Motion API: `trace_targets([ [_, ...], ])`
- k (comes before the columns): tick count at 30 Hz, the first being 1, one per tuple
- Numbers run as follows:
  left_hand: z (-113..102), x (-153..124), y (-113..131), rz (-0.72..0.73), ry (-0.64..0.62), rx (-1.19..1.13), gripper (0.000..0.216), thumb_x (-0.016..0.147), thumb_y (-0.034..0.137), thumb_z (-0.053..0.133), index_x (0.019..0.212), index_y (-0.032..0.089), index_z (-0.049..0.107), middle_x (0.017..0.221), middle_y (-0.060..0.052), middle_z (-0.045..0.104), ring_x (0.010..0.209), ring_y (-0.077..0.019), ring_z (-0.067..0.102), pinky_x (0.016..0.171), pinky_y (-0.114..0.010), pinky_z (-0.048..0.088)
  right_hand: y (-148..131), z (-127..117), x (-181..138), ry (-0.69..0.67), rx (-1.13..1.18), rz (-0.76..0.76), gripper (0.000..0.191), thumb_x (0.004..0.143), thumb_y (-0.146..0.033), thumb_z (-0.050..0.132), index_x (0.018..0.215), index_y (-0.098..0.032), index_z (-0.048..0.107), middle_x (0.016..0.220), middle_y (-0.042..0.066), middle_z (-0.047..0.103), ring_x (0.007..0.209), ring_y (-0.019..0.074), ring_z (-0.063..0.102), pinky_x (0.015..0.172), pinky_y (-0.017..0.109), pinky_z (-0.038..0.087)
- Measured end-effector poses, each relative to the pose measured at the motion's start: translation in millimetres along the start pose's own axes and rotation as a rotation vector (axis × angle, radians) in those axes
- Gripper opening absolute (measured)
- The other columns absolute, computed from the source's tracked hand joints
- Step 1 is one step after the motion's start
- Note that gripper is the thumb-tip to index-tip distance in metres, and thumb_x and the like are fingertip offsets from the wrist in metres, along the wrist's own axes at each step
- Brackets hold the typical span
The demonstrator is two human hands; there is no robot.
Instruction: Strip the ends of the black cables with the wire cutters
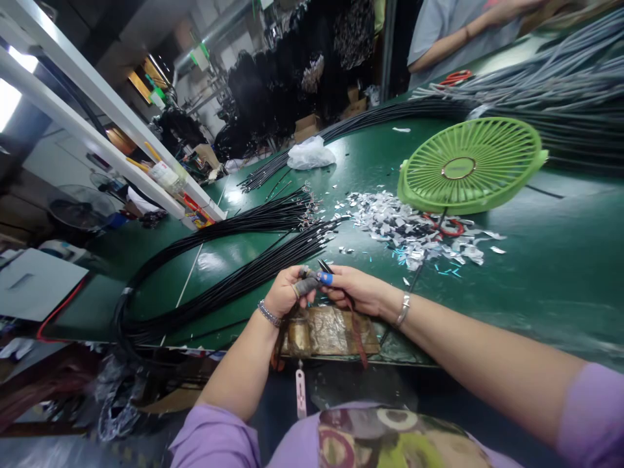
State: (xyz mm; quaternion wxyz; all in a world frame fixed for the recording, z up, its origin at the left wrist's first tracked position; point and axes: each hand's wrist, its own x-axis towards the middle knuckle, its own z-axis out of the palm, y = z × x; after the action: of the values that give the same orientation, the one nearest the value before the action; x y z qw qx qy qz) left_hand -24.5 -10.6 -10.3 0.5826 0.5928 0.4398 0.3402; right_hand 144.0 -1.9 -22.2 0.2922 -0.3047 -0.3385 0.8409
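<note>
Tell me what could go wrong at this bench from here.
1. The dark pointed tool in the right hand has its tips close to the fingers of the left hand, so a slip might nip them.
2. The green fan stands beside the loose scrap pile; if running, it could scatter bits.
3. The looped black cable bundle bulges past the table edge, where it might snag.

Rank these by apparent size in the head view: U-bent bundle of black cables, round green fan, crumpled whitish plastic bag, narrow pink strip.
1. U-bent black cable bundle
2. Round green fan
3. Crumpled whitish plastic bag
4. Narrow pink strip
</note>
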Motion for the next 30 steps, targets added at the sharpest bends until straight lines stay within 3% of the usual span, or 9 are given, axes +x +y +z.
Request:
trace_targets([
  [7, -3.3, 2.5, -4.4, -0.004, -0.016, -0.035, 0.047, 0.066, 0.058, 0.070, 0.074, 0.012, 0.060, 0.050, 0.002, 0.059, 0.032, -0.0039, 0.044, 0.032, -0.014, 0.028, 1.5, 2.3, 1.5, 0.107, 0.003, -0.066, 0.029, 0.069, -0.034, 0.072, 0.070, -0.018, 0.047, 0.055, -0.007, 0.048, 0.039, 0.0020, 0.031, 0.033, 0.014, 0.017],
  [14, -3.1, 2.7, -1.9, -0.061, 0.015, -0.018, 0.049, 0.063, 0.059, 0.071, 0.071, 0.012, 0.057, 0.049, 0.002, 0.058, 0.031, -0.0041, 0.043, 0.031, -0.015, 0.027, 0.2, 5.0, -0.6, 0.087, 0.008, -0.041, 0.035, 0.066, -0.039, 0.073, 0.071, -0.018, 0.046, 0.054, -0.008, 0.047, 0.038, 0.0013, 0.030, 0.034, 0.013, 0.018],
  [20, 0.0, 2.0, 0.6, -0.047, 0.042, 0.001, 0.048, 0.064, 0.059, 0.070, 0.068, 0.013, 0.056, 0.047, 0.003, 0.057, 0.031, -0.0040, 0.043, 0.031, -0.015, 0.027, 1.2, 2.7, -2.7, 0.054, -0.125, -0.150, 0.045, 0.058, -0.050, 0.076, 0.072, -0.019, 0.048, 0.055, -0.008, 0.048, 0.040, 0.0020, 0.031, 0.034, 0.015, 0.020],
  [24, 2.3, 2.3, 2.1, -0.034, 0.082, -0.021, 0.049, 0.064, 0.060, 0.070, 0.067, 0.014, 0.055, 0.046, 0.004, 0.056, 0.030, -0.0038, 0.042, 0.031, -0.014, 0.026, 1.1, 2.2, -2.3, 0.089, -0.224, -0.267, 0.046, 0.061, -0.058, 0.071, 0.072, -0.019, 0.050, 0.056, -0.006, 0.050, 0.042, 0.0039, 0.035, 0.035, 0.017, 0.021],
  [30, 1.8, 1.5, 2.9, -0.020, 0.081, -0.052, 0.046, 0.066, 0.058, 0.069, 0.068, 0.014, 0.056, 0.046, 0.004, 0.055, 0.030, -0.0031, 0.041, 0.031, -0.015, 0.026, 0.6, 1.7, -3.6, 0.048, -0.269, -0.257, 0.043, 0.066, -0.059, 0.067, 0.070, -0.019, 0.051, 0.047, -0.007, 0.044, 0.039, 0.0046, 0.032, 0.035, 0.019, 0.019],
])
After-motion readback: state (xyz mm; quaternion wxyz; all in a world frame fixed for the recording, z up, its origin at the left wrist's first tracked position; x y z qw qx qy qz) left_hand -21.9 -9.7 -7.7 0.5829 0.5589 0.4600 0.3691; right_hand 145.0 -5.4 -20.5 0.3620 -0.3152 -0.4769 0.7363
